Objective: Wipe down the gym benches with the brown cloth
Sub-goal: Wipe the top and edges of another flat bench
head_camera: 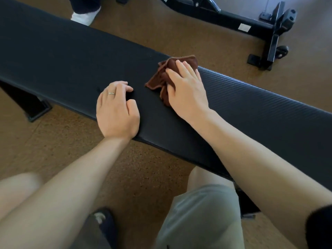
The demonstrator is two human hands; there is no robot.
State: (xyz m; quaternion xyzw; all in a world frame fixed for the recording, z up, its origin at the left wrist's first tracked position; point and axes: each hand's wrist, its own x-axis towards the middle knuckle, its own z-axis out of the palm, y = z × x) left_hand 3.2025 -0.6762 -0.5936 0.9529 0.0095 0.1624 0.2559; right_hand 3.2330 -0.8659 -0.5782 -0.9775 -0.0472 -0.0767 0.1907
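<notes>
R hand (186, 90) flat, fingers (181, 66) straight on crumpled brown cloth (161, 78); bench (71, 56) runs upper-left→lower-right; L hand (116, 112) loosely curled, empty.

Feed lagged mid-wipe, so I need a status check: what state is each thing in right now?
brown cloth: crumpled, lying on the bench, under the right hand
gym bench: upright, pad bare left of the cloth
right hand: fingers straight, pressing the cloth
left hand: resting on the pad, holding nothing

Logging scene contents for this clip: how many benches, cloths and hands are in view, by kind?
Padded bench tops: 1, the black bench
Other black equipment frames: 1, the frame on the floor beyond it
Brown cloths: 1, the brown cloth
Hands: 2, left hand and right hand
Total: 5
</notes>
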